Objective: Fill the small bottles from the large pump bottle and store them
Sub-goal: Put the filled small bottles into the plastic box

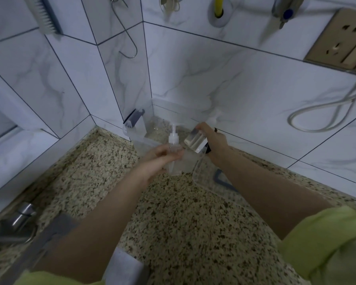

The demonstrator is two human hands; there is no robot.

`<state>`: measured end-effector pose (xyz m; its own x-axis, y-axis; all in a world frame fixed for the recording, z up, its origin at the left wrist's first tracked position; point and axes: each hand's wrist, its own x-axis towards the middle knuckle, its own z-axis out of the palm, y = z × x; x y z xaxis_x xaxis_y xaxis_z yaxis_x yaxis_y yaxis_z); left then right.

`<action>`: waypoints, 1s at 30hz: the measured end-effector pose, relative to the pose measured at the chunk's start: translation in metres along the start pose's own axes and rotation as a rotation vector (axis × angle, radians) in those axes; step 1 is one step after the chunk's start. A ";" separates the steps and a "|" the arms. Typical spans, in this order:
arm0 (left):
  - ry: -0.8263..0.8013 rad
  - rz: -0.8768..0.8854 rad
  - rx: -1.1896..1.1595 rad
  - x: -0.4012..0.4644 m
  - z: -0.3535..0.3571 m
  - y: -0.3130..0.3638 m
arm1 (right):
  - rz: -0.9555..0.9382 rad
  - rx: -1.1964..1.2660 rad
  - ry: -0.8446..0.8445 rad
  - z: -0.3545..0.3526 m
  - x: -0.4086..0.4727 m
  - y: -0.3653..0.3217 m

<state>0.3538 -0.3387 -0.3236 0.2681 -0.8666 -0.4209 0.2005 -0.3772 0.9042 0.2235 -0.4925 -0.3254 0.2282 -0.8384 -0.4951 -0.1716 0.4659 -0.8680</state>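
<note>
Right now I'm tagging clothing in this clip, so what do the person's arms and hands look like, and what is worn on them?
Both forearms are bare. The left hand and right hand wear no gloves, and no rings or watch can be made out. Yellow-green sleeves are pushed up toward the elbows, the right one bunched in folds; only an edge of the left one shows at the frame's bottom.

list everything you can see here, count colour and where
pump bottle: 1, clear, upright over the counter, held by left hand
small bottle: 1, clear, tilted, in right hand
storage box: 1, clear with grey latch, in the counter corner
box lid: 1, clear with grey clip, on counter under right forearm
counter: 1, speckled granite
wall socket: 1, beige, upper right
cable: 1, white, right wall
brush: 1, grey, upper left
hands: 2, left hand, right hand
</note>
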 end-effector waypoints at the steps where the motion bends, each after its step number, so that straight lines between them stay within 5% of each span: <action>1: 0.011 0.017 0.003 -0.006 0.002 -0.001 | -0.018 -0.009 0.005 -0.001 -0.005 0.000; 16: 0.021 0.004 0.037 -0.117 0.070 -0.060 | -0.121 -0.076 0.003 -0.083 -0.103 0.065; 30: -0.201 -0.198 0.031 -0.207 0.195 -0.126 | -0.112 -0.062 0.093 -0.234 -0.223 0.148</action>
<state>0.0890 -0.1749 -0.3365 0.0333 -0.8211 -0.5698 0.2003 -0.5531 0.8087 -0.0768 -0.3025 -0.3351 0.1603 -0.9079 -0.3872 -0.2096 0.3520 -0.9122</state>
